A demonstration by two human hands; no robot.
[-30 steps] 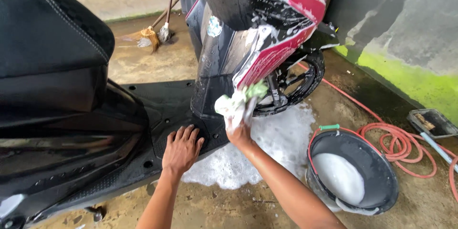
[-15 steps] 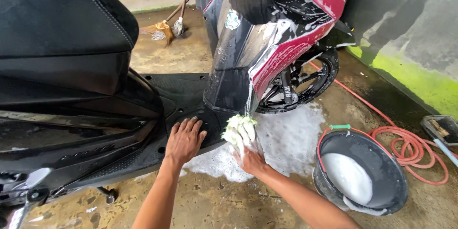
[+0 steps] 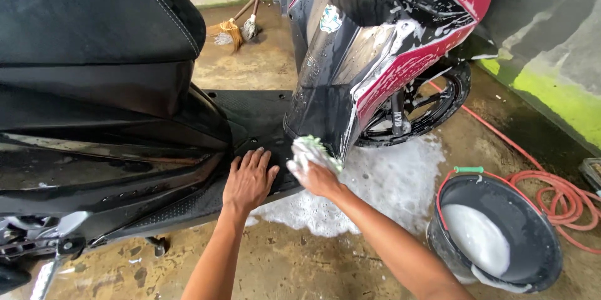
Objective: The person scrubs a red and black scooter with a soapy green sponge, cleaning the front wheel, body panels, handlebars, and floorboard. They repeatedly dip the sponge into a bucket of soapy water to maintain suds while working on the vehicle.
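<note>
Soapy white-green sponge (image 3: 311,151) sits clenched in the right hand (image 3: 319,175), pressed to the scooter's black lower front panel (image 3: 313,109) beside the footboard (image 3: 256,125); left hand (image 3: 249,178) lies flat, fingers spread, holding nothing; scrubbing seems underway; next likely needs firm strokes along the footboard edge.

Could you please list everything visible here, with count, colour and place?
scooter: one, black with red front panels, across the left and centre.
soapy cloth: one, white-green, against the scooter's lower front panel.
foam: white patch, on the floor beside the front wheel.
bucket: one, dark, soapy water inside, lower right.
hose: one, red, coiled on the floor at right.
brooms: two, by the far wall.
left hand: flat on the footboard edge.
right hand: gripping the cloth.
</note>
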